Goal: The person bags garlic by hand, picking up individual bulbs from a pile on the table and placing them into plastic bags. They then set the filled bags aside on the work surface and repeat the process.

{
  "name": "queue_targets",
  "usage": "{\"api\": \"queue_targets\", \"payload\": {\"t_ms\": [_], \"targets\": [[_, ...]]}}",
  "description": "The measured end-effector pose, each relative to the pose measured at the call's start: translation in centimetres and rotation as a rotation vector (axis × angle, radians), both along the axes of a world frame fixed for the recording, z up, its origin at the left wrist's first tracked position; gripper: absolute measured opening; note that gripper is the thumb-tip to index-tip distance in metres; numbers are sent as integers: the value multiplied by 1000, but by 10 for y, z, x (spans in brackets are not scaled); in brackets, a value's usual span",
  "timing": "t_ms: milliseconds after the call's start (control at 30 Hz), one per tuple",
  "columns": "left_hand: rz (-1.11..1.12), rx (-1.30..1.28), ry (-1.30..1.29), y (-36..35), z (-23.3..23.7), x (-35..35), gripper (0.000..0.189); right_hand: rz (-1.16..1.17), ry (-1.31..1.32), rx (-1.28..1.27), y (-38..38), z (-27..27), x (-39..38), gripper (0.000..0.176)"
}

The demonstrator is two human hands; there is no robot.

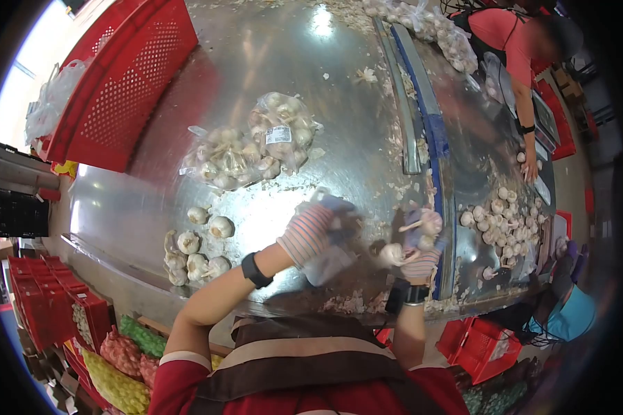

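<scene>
My left hand [307, 234], in a striped glove with a dark wristband, is over the metal table [270, 62]. Its fingers are blurred around a clear plastic bag [329, 266]. To the right, my right hand [419, 259], also gloved, holds several garlic bulbs [428, 225] beside the blue divider. Loose garlic bulbs [189, 243] lie on the table left of my left forearm. Beyond my hands rest two filled bags of garlic, one [223, 159] at the left and one [282, 128] with a white label.
A red perforated crate [135, 86] stands at the back left. A metal rail and a blue divider [436, 138] cross the table. Beyond them, a co-worker's hand [529, 168] touches loose garlic near a garlic pile [509, 228]. Garlic skins lie scattered about.
</scene>
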State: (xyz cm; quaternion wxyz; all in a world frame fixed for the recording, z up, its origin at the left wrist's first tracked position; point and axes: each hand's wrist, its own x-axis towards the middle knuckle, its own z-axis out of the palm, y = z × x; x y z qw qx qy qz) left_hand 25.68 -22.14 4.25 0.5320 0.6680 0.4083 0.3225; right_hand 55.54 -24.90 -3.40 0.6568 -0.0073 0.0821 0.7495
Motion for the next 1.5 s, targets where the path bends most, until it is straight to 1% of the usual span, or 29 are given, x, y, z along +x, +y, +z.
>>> {"api": "queue_targets", "payload": {"t_ms": [33,100,167,233,300,367,433,500,567,633,700,733,800,833,900,967,1033,1100,1133,1167,1200,1233,1267,1300,1333,1367,1433,1467,1500], "targets": [[111,-205,-51,10,-12,-12,37,-227,-177,-135,9,38,-10,61],[243,-83,464,27,22,-41,29,-376,-158,-184,19,19,50,54],[401,75,724,46,-3,-76,31,-488,-199,-214,27,25,104,48],[338,154,846,58,-41,-102,31,-560,-79,-286,37,64,110,45],[266,241,952,62,-41,-97,31,-642,33,-348,49,70,103,42],[339,30,1021,63,-11,-73,33,-354,-837,-337,48,51,66,46],[298,32,1017,67,-22,-73,35,309,-2219,28,37,61,17,46],[266,38,1018,68,-34,-77,37,269,-2778,237,10,65,-34,43],[283,-150,241,56,-34,-74,37,278,-2822,270,4,42,-42,43],[155,-415,-331,40,-19,-63,53,290,-2862,295,6,15,-40,44],[-5,-446,-542,28,-9,-53,58,538,-2253,214,19,0,-34,48],[-10,-445,-542,22,-7,-47,58,533,-2255,209,22,15,-42,48],[0,-577,-619,13,-4,-35,59,603,-1370,126,22,68,-78,50],[-6,-578,-621,15,-2,-31,59,598,-1373,122,23,79,-92,50],[-187,-301,-459,18,7,-21,59,593,-978,88,26,90,-114,50],[-72,-308,-463,11,27,-11,60,591,-993,98,27,73,-117,51],[-80,-130,45,16,31,-12,62,593,-1003,113,27,67,-114,52],[35,9,179,32,29,-27,55,529,-1040,63,33,71,-92,46],[144,36,175,46,30,-38,49,544,-756,63,47,60,-64,40],[360,-4,500,66,44,-48,46,350,-798,49,54,63,-35,33],[554,15,472,86,38,-66,42,156,-848,37,61,65,-6,27],[645,146,638,106,7,-95,43,-81,-1107,-161,65,64,35,29],[731,281,804,124,-16,-116,45,-387,-1693,-221,72,73,61,38],[734,285,806,139,-14,-118,45,-560,-1958,-296,76,73,92,42],[648,-28,852,152,-10,-119,47,-744,-2216,-376,79,86,96,47],[551,-341,882,159,-9,-117,49,-747,-2215,-371,78,90,91,47],[605,-242,825,158,-16,-114,44,-587,-2221,-405,72,103,75,55],[582,-189,788,163,-27,-119,41,-586,-2108,-159,73,92,67,53],[558,-136,751,167,-39,-121,40,-485,-2193,-186,68,86,58,50]]}}
